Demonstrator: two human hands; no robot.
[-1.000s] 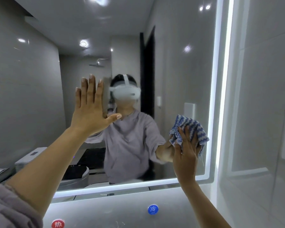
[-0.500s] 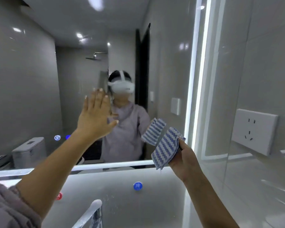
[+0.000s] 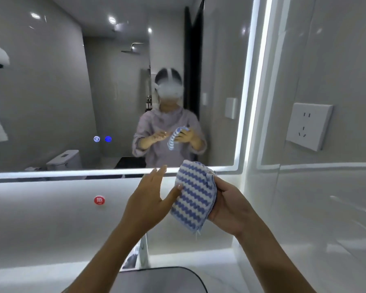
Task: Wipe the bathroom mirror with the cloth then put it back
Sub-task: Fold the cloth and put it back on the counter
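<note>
Pulling back: right hand (image 3: pixel 230 208) grips bunched cloth (image 3: pixel 193 195), held before me; left hand (image 3: pixel 150 197) flat, fingers straight, thumb touching cloth. Mirror (image 3: pixel 72 92) beyond, both hands off it now. I judge wiping done, return next.

Cloth (image 3: pixel 193 193): textile, ribbed wavy pile, blue and white stripes, matt, soft; loose threads at lower corner.
Mirror (image 3: pixel 72 92): glass, smooth, highly reflective; frosted lit border.
Wall (image 3: pixel 336 49): pale grey panels, smooth, glossy, showing reflections.
Socket plate (image 3: pixel 310 125): white plastic, smooth, satin.
Countertop (image 3: pixel 220 269): white, polished, stone-look.
</note>
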